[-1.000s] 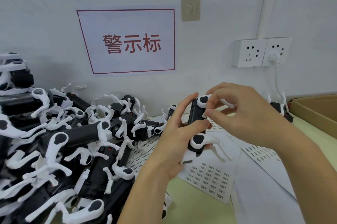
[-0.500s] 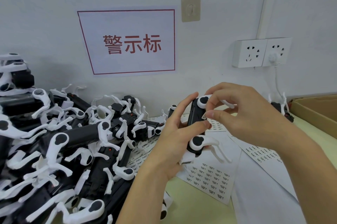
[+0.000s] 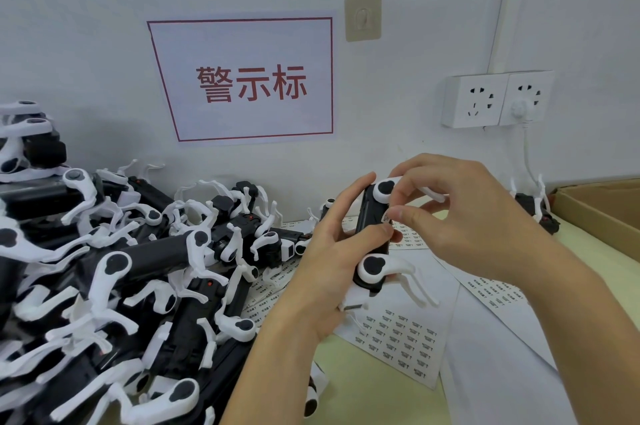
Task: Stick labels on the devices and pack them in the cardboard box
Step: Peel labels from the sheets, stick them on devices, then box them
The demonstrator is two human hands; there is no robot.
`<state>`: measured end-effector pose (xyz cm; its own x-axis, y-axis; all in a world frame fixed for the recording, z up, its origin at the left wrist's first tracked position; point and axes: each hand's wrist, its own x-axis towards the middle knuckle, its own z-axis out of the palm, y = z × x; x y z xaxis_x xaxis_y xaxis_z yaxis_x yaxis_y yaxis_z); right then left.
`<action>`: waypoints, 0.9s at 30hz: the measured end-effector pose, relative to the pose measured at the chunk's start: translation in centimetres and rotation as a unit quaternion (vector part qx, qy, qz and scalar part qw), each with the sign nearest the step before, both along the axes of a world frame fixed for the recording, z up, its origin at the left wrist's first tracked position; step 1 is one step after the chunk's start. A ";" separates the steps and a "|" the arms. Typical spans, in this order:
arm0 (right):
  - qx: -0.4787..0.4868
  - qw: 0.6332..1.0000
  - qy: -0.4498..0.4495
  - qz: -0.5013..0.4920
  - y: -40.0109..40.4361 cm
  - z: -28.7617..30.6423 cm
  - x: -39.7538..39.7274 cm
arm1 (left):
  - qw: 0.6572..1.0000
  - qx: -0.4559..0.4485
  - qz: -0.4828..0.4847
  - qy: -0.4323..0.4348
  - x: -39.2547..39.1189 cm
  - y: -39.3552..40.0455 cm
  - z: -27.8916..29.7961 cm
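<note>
My left side's blocked: pile of black-and-white devices (image 3: 131, 279) heaped from wall to near edge. Center table (image 3: 363, 400) is carpeted w/ label sheets (image 3: 401, 334), flat, passable above. Right, a cardboard box (image 3: 602, 206) wall stands in the way; one device (image 3: 535, 210) sits just beside it under the dangling socket cord (image 3: 528, 154).

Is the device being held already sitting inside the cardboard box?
No, the left hand holds the device up over the label sheets, while the cardboard box sits off right.
</note>
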<state>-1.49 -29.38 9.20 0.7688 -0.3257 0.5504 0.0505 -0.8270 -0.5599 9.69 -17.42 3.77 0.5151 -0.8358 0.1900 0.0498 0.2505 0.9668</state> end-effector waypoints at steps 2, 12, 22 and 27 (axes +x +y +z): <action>-0.003 1.000 -0.001 -0.002 0.0 -0.1 -0.1 | 1.000 0.001 0.003 -0.005 0.0 0.0 0.0; -0.020 1.000 -0.003 -0.006 -0.1 -0.1 0.0 | 1.000 -0.009 0.009 -0.016 -0.1 0.1 0.1; -0.018 1.000 0.000 -0.002 0.1 -0.1 0.2 | 0.999 -0.013 0.025 -0.034 -0.2 0.1 0.3; -0.023 1.000 0.004 -0.009 0.2 -0.2 0.2 | 0.998 -0.014 0.033 -0.046 -0.3 0.1 0.3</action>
